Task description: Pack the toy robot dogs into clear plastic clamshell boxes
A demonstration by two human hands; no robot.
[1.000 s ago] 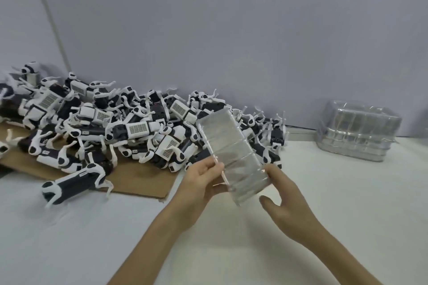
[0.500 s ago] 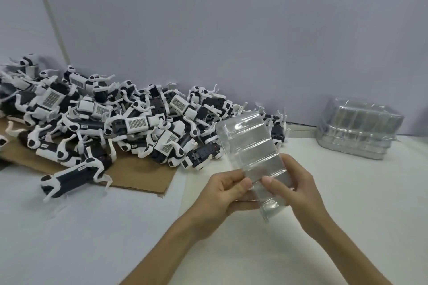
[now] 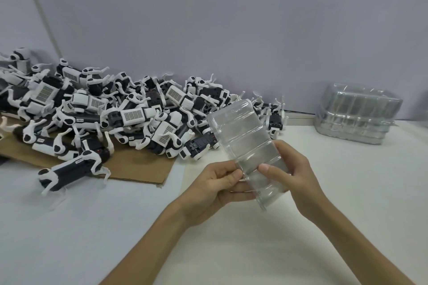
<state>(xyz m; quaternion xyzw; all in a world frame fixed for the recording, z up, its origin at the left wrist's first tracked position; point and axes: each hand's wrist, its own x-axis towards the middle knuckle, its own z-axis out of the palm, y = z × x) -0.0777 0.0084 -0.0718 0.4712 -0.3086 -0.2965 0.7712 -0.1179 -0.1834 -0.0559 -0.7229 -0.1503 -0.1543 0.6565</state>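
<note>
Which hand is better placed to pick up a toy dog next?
Probably the left hand: the pile of black-and-white toy robot dogs lies on its side, while the right hand wraps the clear plastic clamshell box.

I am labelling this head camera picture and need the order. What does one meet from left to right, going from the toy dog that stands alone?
toy dog → left hand → clear box, gripped by both hands → right hand → stack of clear boxes by the wall.
</note>
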